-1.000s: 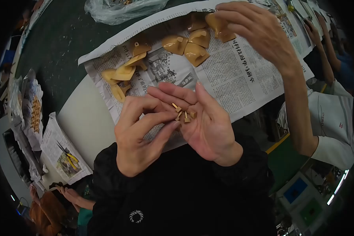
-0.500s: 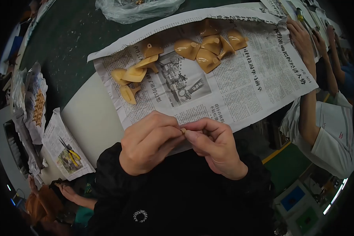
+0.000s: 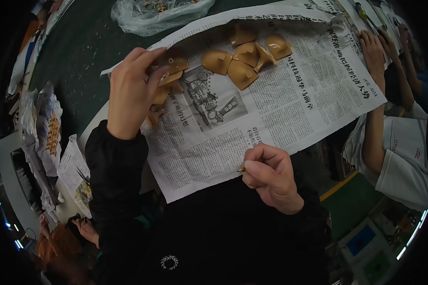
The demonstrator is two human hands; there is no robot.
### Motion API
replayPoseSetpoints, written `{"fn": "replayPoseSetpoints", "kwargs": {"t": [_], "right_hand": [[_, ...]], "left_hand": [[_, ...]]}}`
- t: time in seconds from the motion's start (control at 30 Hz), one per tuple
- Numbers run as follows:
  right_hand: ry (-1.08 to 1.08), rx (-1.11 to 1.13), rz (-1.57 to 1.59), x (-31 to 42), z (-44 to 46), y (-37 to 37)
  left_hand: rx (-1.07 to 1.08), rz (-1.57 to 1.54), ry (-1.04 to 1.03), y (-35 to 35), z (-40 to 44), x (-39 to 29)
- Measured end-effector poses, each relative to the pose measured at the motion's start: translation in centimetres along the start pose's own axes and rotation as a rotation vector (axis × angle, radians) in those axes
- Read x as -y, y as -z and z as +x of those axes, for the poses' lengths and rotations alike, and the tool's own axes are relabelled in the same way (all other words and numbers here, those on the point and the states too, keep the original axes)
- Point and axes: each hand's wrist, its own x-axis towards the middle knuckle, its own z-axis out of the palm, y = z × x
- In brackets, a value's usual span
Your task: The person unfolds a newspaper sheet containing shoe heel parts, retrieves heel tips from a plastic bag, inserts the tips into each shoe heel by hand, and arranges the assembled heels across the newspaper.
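Observation:
My left hand point(image 3: 134, 92) reaches over the left group of glossy tan pieces, its thumb and fingers apart. Right by its fingertips is a curved tan piece with a small hole point(image 3: 177, 64); whether they touch it I cannot tell. The hand partly hides other tan pieces point(image 3: 160, 97) below. Low over the newspaper's near edge, my right hand point(image 3: 273, 178) pinches a small gold-coloured piece point(image 3: 242, 169), mostly covered by the fingers. A second group of shell-like tan pieces with short stubs point(image 3: 242, 74) lies farther right on the newspaper point(image 3: 280, 114).
A clear plastic bag point(image 3: 147, 21) with small brownish parts lies at the back. To the left are a wrapped row of tan parts point(image 3: 53, 135) and a newspaper sheet point(image 3: 73, 166) with pliers point(image 3: 83, 177). Another person's hand point(image 3: 373, 54) rests by the newspaper's right edge.
My left hand has left my right hand and moved up and left to the tan pieces, opening. My right hand has shifted slightly right, still pinching the small piece.

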Motion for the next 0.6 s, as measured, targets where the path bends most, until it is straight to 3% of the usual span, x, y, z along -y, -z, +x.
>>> {"fn": "replayPoseSetpoints", "kwargs": {"t": [0.17,0.33,0.47,0.6], "right_hand": [[0.042,0.022,0.117,0.1,-0.6,0.9],[0.085,0.012,0.123,0.4,-1.6,1.7],[0.174,-0.020,0.080,1.6,-1.6,2.6],[0.192,-0.115,0.023,2.7,-1.6,2.8]], "left_hand": [[0.068,0.036,-0.087,-2.0,1.3,1.8],[-0.033,-0.013,-0.029,0.3,-0.8,-4.1],[0.229,-0.079,-0.034,-1.6,-5.4,-8.0],[0.300,-0.108,0.007,-3.8,-4.9,-7.0]]}}
